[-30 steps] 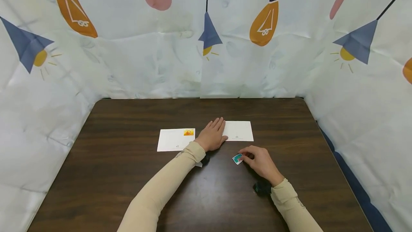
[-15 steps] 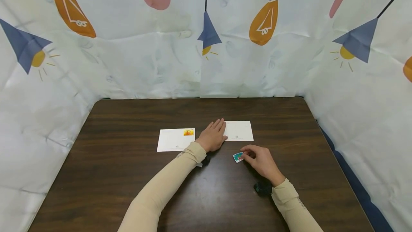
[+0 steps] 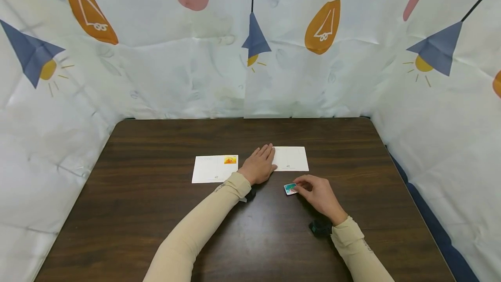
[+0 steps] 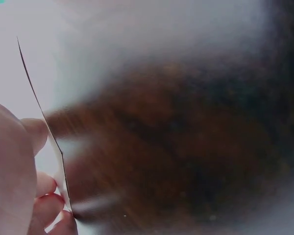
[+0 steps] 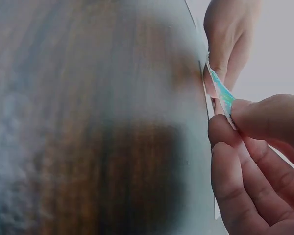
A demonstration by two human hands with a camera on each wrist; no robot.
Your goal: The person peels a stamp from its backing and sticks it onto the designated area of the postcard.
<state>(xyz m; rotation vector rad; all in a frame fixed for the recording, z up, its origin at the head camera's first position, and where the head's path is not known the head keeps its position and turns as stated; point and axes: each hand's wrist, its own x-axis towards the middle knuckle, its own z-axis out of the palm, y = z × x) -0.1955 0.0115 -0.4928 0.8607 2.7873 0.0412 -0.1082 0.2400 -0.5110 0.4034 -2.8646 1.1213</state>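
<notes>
My left hand (image 3: pixel 258 165) lies spread with straight fingers over the left end of a white card or envelope (image 3: pixel 291 159), which has small print near its lower edge. In the left wrist view its fingers (image 4: pixel 46 208) rest along the paper's edge. Nearer to me, my right hand (image 3: pixel 318 195) pinches a small teal postage stamp (image 3: pixel 290 189) between thumb and forefinger, just below the card and apart from it. The right wrist view shows the stamp (image 5: pixel 223 95) edge-on at the fingertips, its lower part hidden by them.
A second white card (image 3: pixel 213 171) with a yellow-orange stamp (image 3: pixel 230 160) at its top right corner lies left of my left hand. A small pale scrap (image 3: pixel 243 199) shows beside the left wrist. The brown table (image 3: pixel 137 212) is enclosed by a printed curtain (image 3: pixel 195 77).
The stamp in my right hand has turned slightly to lie more level and shifted a little away from me. My left hand stays almost still on the card.
</notes>
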